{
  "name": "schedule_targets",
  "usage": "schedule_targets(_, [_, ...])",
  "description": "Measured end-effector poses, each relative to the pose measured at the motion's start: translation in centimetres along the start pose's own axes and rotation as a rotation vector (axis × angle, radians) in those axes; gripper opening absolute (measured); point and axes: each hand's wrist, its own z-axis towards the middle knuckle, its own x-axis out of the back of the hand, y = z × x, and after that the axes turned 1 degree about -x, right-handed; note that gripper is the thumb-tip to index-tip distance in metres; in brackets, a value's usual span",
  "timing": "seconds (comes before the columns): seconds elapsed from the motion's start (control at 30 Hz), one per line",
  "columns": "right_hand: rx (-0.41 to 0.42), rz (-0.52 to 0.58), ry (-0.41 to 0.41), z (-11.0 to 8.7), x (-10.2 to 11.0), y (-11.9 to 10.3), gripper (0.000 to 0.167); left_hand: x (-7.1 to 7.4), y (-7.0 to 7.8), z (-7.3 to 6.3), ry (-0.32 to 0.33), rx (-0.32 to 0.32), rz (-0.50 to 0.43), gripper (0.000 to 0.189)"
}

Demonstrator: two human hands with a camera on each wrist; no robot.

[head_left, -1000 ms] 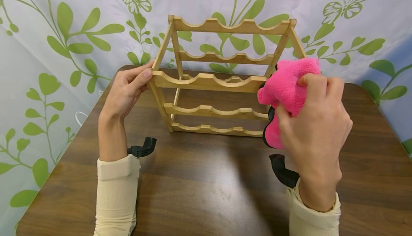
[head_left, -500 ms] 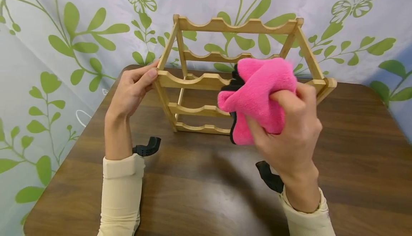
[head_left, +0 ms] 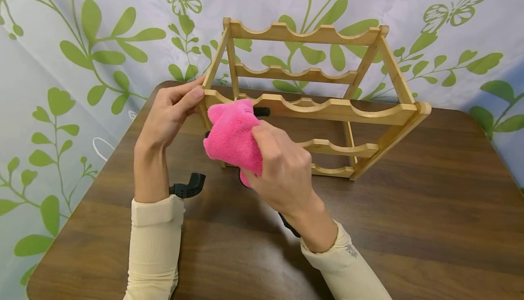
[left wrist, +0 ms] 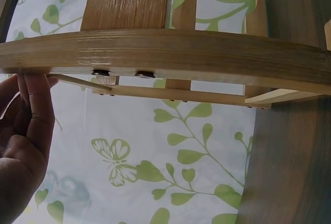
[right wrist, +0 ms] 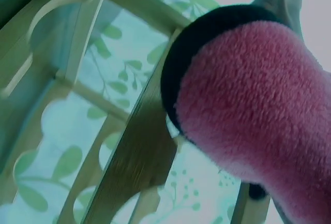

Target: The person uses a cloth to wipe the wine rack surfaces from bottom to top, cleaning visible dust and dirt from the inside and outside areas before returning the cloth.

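A wooden rack (head_left: pixel 340 111) with scalloped rails stands on the table. At its front left top corner my left hand (head_left: pixel 163 116) holds the frame between thumb and fingers; the left wrist view shows those fingers (left wrist: pixel 39 110) against a wooden bar. My right hand (head_left: pixel 282 168) grips a bunched pink cloth (head_left: pixel 235 138) with dark edging. The cloth lies against the left part of the front upper rail and covers some of the lower rails. In the right wrist view the fluffy cloth (right wrist: pixel 253 100) fills the right side, beside the rack's rails.
The brown wooden table (head_left: pixel 430 218) extends around the rack. A leaf-patterned curtain (head_left: pixel 106 50) hangs behind and at the left. A black wrist-camera mount (head_left: pixel 189 186) sticks out from the left wrist, and a thin white cable (head_left: pixel 99 147) loops by the table's left edge.
My right hand has moved left with the pink cloth along the front upper rail, from its right end to near its left end. The left hand keeps its place on the rack.
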Motion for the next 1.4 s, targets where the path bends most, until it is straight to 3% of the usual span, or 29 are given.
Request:
schedule_targets(0.17, [0.02,-0.098,-0.025,1.0,-2.0,-0.7,0.032,-0.1,-0.1,0.0,-0.015,-0.015,-0.012,0.035])
schedule_targets(0.37, [-0.034,-0.187,-0.082,1.3,-3.2,-0.8,0.012,0.0,-0.1,0.0,0.0,-0.01,-0.002,0.036])
schedule_targets(0.73, [-0.165,-0.18,-0.078,0.4,-2.2,0.4,0.021,-0.1,-0.1,0.1,0.0,0.006,-0.048,0.035])
schedule_targets(1.4, [-0.221,-0.193,-0.101,-0.2,0.4,1.4,0.027,0.0,-0.2,-0.1,0.012,0.005,-0.073,0.036])
